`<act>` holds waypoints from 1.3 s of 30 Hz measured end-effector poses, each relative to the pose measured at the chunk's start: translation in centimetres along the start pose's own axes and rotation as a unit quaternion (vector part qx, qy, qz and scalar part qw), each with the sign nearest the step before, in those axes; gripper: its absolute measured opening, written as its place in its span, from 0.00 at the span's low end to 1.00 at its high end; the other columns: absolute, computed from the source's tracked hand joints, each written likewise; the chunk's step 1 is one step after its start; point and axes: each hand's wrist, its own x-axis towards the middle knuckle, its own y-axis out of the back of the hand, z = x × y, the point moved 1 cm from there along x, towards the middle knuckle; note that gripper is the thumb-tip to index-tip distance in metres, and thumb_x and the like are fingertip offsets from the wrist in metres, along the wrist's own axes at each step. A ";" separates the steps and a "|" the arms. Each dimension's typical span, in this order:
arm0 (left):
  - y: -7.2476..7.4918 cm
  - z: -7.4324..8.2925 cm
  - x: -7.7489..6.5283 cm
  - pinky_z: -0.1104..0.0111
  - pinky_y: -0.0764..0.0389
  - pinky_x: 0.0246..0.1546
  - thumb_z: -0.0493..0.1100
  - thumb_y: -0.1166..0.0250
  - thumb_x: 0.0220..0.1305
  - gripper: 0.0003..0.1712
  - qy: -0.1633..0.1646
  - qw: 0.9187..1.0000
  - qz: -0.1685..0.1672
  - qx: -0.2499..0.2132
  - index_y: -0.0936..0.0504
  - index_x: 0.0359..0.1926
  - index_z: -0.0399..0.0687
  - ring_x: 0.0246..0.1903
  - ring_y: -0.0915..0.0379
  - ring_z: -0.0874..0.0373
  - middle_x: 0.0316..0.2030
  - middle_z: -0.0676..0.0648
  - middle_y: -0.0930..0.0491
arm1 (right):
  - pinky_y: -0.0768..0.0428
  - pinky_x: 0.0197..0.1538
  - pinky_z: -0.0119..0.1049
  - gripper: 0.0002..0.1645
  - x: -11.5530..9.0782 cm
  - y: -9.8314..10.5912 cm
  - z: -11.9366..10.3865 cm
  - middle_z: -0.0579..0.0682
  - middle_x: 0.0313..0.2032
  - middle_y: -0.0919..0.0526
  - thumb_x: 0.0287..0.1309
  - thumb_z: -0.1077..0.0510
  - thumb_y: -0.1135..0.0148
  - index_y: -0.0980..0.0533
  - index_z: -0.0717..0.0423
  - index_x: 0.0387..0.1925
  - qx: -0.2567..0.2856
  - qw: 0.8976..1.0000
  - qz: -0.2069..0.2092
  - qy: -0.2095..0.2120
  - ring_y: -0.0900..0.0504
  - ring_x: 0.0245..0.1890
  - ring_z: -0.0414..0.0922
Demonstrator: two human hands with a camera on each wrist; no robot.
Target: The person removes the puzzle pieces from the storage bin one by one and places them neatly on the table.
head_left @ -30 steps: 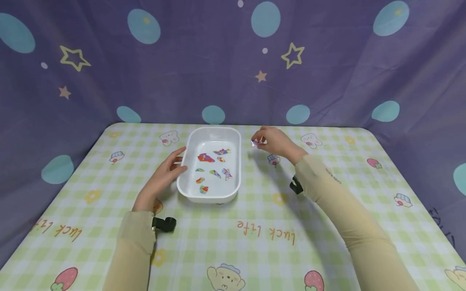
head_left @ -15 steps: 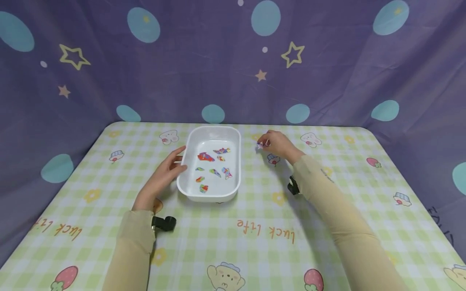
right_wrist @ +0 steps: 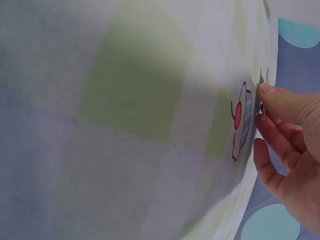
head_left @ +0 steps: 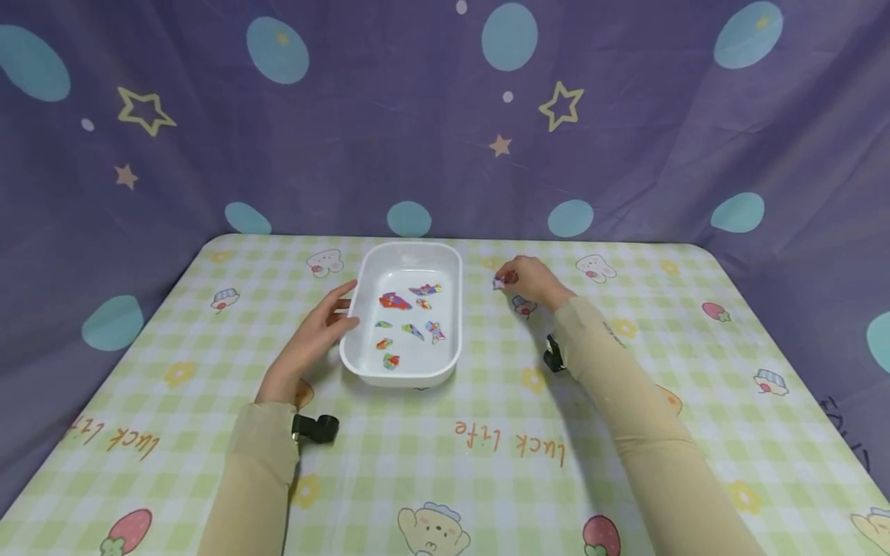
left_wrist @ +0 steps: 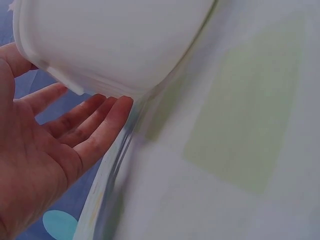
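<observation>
In the head view a white tray (head_left: 401, 379) holds several small, colourful, shiny stickers, among them a red one (head_left: 395, 301) and a pinkish-blue one (head_left: 435, 333). My left hand (head_left: 314, 333) rests against the tray's left side, thumb at the rim. Its fairly straight fingers touch the outer wall, seen closer in the left wrist view (left_wrist: 62, 135). To the right of the tray, my right hand (head_left: 531, 279) pinches a small purplish sticker (head_left: 498, 283) at the table surface. The right wrist view shows this sticker (right_wrist: 264, 107) almost edge-on between thumb and fingers.
A green-and-white checked cloth (head_left: 389, 455) with cartoon prints covers the table. Behind it hangs a purple curtain (head_left: 417, 131) with stars and blue ovals. Black camera mounts sit on the left wrist (head_left: 316, 428) and the right wrist (head_left: 553, 355).
My right hand has moved slightly right and down toward the table, away from the tray, with the sticker still pinched. The left hand and the tray have stayed in place.
</observation>
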 end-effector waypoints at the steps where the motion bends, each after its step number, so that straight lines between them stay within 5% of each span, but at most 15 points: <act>1: 0.0 0.0 0.0 0.58 0.30 0.50 0.41 0.47 0.64 0.37 0.000 1.000 0.000 -0.001 0.52 0.70 0.58 0.54 0.34 0.42 0.59 0.35 0.38 | 0.25 0.47 0.42 0.15 0.0 -0.1 0.1 0.59 0.38 0.20 0.52 0.63 0.38 0.21 0.63 0.43 0.002 1.000 -0.001 -0.002 0.23 0.40 0.51; 19: -0.1 0.0 -0.1 0.58 0.30 0.50 0.44 0.46 0.64 0.37 0.004 1.000 -0.006 -0.009 0.53 0.70 0.61 0.55 0.35 0.43 0.60 0.36 0.39 | 0.25 0.47 0.42 0.20 -0.1 0.5 -0.1 0.59 0.41 0.22 0.50 0.62 0.36 0.23 0.63 0.47 0.005 1.000 -0.012 -0.008 0.23 0.41 0.51; 28: 0.2 -0.5 0.1 0.59 0.29 0.50 0.43 0.46 0.64 0.37 0.006 1.000 -0.008 -0.015 0.52 0.70 0.60 0.55 0.35 0.43 0.61 0.36 0.39 | 0.27 0.50 0.42 0.19 -0.1 2.1 -3.0 0.56 0.43 0.22 0.54 0.63 0.39 0.24 0.60 0.49 -0.050 0.997 -0.001 0.051 0.25 0.44 0.51; 39: 0.0 -0.2 -0.2 0.60 0.29 0.49 0.43 0.46 0.65 0.36 -0.005 1.000 -0.008 -0.012 0.52 0.70 0.60 0.54 0.35 0.43 0.60 0.37 0.38 | 0.26 0.47 0.38 0.16 0.0 2.8 -8.1 0.54 0.41 0.22 0.55 0.64 0.40 0.23 0.60 0.47 -0.037 0.993 0.021 0.111 0.24 0.42 0.48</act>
